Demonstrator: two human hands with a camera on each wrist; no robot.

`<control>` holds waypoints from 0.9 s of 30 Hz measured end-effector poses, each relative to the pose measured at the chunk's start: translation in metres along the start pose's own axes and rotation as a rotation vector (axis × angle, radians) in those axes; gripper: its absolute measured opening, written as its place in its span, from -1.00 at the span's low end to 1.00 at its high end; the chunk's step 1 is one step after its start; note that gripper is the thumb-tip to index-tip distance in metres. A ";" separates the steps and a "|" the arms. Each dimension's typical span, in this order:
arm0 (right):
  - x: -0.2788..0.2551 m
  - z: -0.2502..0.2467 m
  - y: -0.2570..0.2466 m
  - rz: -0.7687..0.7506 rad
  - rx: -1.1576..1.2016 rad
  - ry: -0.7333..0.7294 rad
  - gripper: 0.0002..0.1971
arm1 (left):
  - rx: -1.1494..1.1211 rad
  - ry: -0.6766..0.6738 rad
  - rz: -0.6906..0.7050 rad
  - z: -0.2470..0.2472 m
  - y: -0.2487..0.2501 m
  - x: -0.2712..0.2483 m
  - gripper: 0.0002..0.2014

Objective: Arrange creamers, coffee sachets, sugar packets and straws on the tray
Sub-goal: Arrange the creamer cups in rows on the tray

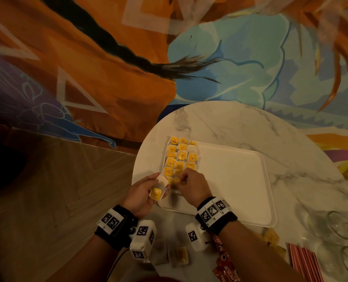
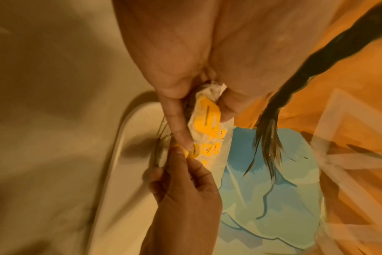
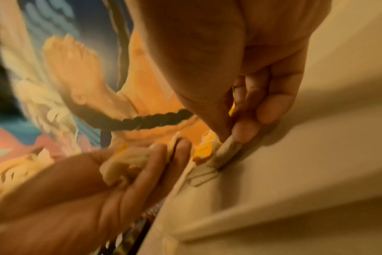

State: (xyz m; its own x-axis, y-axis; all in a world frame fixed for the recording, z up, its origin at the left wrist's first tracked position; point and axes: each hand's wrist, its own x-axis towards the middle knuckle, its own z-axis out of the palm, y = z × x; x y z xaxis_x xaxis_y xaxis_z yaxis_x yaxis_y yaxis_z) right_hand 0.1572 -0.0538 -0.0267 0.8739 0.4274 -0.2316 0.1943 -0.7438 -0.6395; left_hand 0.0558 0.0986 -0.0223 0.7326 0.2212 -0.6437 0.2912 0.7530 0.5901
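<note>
I'm filling the left end of the white tray [image 1: 240,180], where yellow-labelled sachets [image 1: 180,157] already sit in 3 tight columns, so each new one goes at the near end of that block, centre of the frame. My left hand [image 1: 143,195] curls round a small stack of spare sachets [image 1: 158,190] just off the tray's left edge, close enough that the other hand need only reach across. My right hand [image 1: 190,185] pinches 1 sachet [image 3: 228,149] between thumb and fingertips and presses it down against the tray floor beside the last row; the right wrist view shows it nearly touching down. The tray's right part is bare, I judge for the other items. Near the bottom edge lie loose sachets [image 1: 178,256], a red coffee sachet [image 1: 223,263] under my right forearm, red straws [image 1: 303,261] and 2 glasses [image 1: 341,224] at lower right. My own forearm hides part of that supply.
</note>
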 end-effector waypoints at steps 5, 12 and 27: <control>-0.005 -0.005 -0.005 -0.005 0.033 -0.036 -0.93 | -0.013 -0.080 -0.024 0.004 0.005 -0.003 -0.59; -0.034 -0.022 -0.020 -0.451 0.217 -0.122 -0.81 | -0.092 -0.085 -0.078 0.008 0.007 -0.003 -0.62; -0.031 -0.035 -0.007 -0.187 0.519 0.128 -0.90 | 0.100 0.000 0.055 0.020 0.005 0.000 -0.68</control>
State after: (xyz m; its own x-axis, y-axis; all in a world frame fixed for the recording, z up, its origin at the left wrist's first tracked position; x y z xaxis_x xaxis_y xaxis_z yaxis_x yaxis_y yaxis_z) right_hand 0.1447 -0.0804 0.0106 0.8992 0.4375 -0.0095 0.1346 -0.2971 -0.9453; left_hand 0.0696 0.0899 -0.0094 0.7491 0.2601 -0.6093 0.3106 0.6745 0.6698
